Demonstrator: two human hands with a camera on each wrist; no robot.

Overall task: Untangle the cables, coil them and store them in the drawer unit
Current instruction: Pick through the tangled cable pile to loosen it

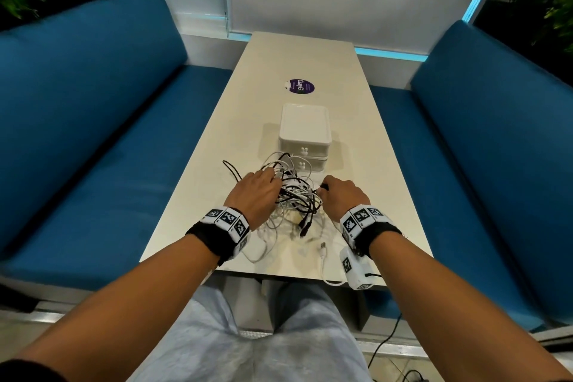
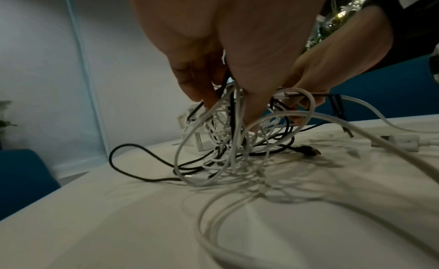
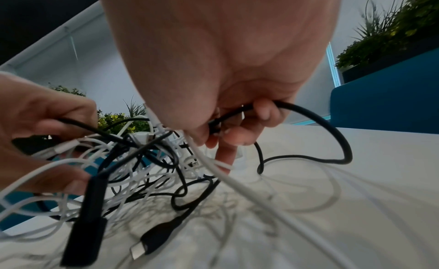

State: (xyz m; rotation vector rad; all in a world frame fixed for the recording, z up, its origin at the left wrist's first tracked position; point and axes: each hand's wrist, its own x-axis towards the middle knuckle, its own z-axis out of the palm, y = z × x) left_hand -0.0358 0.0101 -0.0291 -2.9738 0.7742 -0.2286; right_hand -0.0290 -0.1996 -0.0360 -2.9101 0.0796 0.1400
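At the near edge of the tabletop point(image 1: 192, 226), a loose white USB plug point(image 1: 323, 247) is seen lying free, just beside the right wrist. Just beyond it, a tangle of black and white cables point(image 1: 294, 195) is heaped between the two hands. The left hand point(image 1: 255, 192) is set on the left side of the heap, its fingers point(image 2: 197, 89) curled down into the strands and pinching several white and black ones. The right hand point(image 1: 342, 194) is closed on a black cable point(image 3: 320, 122), which is looped out from under its curled fingers point(image 3: 261, 109). Behind the tangle, touching its far strands, the white drawer unit point(image 1: 304, 133) is stood with both drawers shut. Farther along, a round purple sticker point(image 1: 299, 86) is seen.
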